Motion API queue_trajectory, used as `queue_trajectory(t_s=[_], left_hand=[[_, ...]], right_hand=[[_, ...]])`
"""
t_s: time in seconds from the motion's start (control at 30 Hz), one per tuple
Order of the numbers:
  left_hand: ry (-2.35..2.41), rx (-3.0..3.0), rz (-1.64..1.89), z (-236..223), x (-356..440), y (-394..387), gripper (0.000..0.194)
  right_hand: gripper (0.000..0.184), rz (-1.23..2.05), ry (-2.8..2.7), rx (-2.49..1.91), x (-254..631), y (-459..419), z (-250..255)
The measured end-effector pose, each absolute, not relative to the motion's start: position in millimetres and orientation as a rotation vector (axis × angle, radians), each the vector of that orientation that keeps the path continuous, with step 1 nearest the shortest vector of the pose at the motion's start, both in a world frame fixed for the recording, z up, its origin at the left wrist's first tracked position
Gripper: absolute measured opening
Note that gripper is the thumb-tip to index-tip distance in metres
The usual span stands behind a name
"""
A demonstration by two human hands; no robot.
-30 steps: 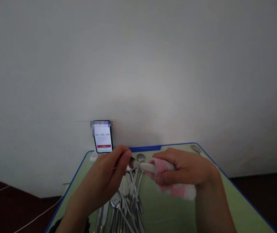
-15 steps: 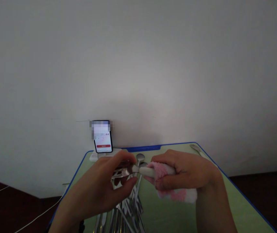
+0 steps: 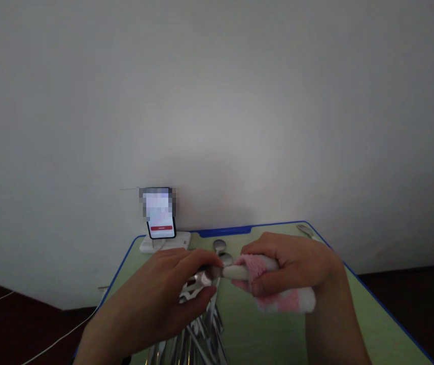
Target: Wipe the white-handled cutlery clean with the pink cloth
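Note:
My left hand (image 3: 164,299) curls its fingers and thumb around the metal head of a white-handled fork (image 3: 236,272), close to its neck; the tines are largely hidden behind the fingers. My right hand (image 3: 295,266) is closed on a pink and white fuzzy cloth (image 3: 287,300), which is wrapped about the fork's handle. Part of the cloth hangs below the palm. Under my left hand lies a pile of metal cutlery (image 3: 202,339), with two spoon bowls (image 3: 219,246) pointing to the far edge.
A lit phone (image 3: 161,215) leans on a white stand (image 3: 182,240) at the table's back left. Another white-handled utensil (image 3: 305,231) lies at the back right. The green table (image 3: 255,334) has a blue rim and meets a grey wall (image 3: 217,111). A white cable (image 3: 65,334) hangs at left.
Both hands have shifted slightly right with the fork and cloth. My left fingers have closed further over the fork's head and neck.

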State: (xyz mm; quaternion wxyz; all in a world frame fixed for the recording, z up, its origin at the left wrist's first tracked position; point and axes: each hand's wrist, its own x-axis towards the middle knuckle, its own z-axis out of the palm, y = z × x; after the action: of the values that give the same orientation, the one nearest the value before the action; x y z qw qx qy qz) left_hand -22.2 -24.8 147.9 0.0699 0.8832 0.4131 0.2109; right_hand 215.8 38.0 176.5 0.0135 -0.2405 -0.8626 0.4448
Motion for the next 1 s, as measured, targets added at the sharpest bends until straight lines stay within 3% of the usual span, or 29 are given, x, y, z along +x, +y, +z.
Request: queue_trajectory(t_s=[0.33,0.57,1.0], left_hand=[[1.271,2.737,0.693,148,-16,-18,0.032],[1.184,2.7,0.454,140,-7,-11,0.027],[1.235,2.626,0.443,110,3,10,0.031]], right_hand=[[0.034,1.492,-2.548,-0.787,222,44,169],[0.032,1.334,-2.615,-0.895,220,40,163],[0.033,0.884,-2.778,-1.192,213,41,152]])
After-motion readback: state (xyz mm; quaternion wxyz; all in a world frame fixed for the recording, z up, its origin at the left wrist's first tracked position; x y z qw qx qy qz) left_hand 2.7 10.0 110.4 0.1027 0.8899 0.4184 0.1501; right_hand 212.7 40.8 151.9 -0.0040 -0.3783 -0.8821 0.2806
